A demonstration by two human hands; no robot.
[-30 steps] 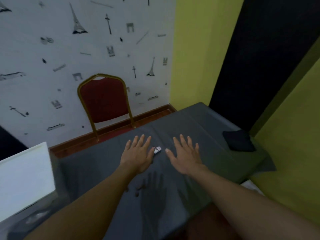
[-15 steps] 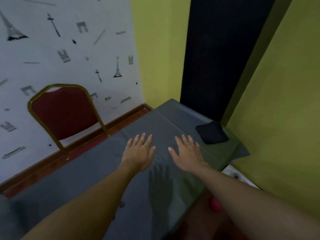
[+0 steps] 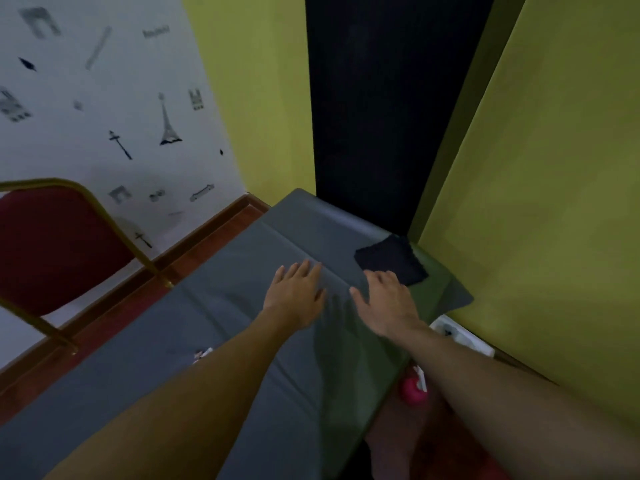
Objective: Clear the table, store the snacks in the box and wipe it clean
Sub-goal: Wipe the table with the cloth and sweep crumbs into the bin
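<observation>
Both my hands hover palm down over the grey-covered table [image 3: 242, 306], fingers spread and holding nothing. My left hand [image 3: 296, 292] is near the table's middle. My right hand [image 3: 388, 301] is just short of a folded black cloth [image 3: 391, 259] that lies at the table's far right corner. A small white snack wrapper [image 3: 202, 355] peeks out beside my left forearm on the cloth. The box is out of view.
A red chair with a gold frame [image 3: 52, 251] stands at the left against the patterned wall. Yellow walls close in on the right. Below the table's right edge lie a white object [image 3: 460, 336] and a pink object [image 3: 414, 391] on the floor.
My view has swung to the right; the chair and the white box slid left, the box out of sight. Both hands moved toward the black cloth, staying open and flat.
</observation>
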